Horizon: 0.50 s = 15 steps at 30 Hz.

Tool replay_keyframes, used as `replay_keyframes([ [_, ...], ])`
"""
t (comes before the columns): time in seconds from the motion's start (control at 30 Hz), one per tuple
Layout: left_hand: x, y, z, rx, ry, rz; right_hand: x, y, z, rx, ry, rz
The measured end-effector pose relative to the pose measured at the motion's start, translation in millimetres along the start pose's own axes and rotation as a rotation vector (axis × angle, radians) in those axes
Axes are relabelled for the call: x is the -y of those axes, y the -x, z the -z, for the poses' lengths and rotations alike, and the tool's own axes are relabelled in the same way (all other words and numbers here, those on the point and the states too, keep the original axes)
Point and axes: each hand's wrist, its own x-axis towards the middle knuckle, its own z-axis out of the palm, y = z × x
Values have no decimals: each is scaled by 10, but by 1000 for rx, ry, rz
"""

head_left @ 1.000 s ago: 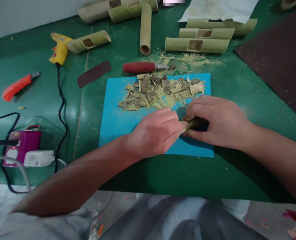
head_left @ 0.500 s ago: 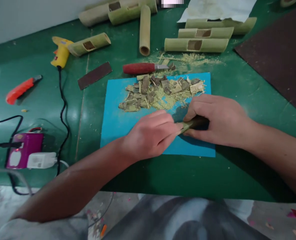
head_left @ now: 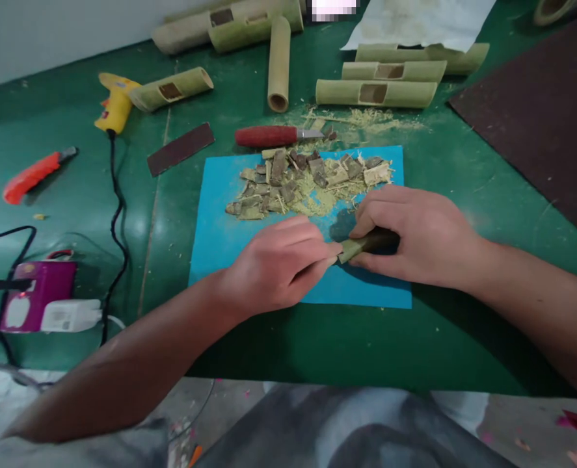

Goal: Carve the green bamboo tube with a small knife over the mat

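Over a blue sheet, my right hand grips a short green bamboo piece between thumb and fingers. My left hand is closed in a pinch at the left end of that piece; what lies between its fingertips is too small to make out. Beyond both hands, a heap of bamboo chips and shavings covers the upper part of the sheet. A red-handled knife lies just past the sheet, its blade pointing right.
Cut bamboo tubes lie at the back. On the left are a yellow glue gun, an orange cutter, a brown strip and a purple power adapter with cords. A dark brown sheet lies at right.
My left hand has shifted slightly left, showing more of the bamboo piece's left end. My right hand keeps its grip. The whole view has shifted a little.
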Motion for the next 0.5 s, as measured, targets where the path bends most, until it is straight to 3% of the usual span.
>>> replay_keyframes([
  [0.37,18,13,-6,1,26,36,-26,14,-14,-26,8,27],
  [0.5,36,4,-5,-3,27,-8,-31,13,-10,-27,16,19],
])
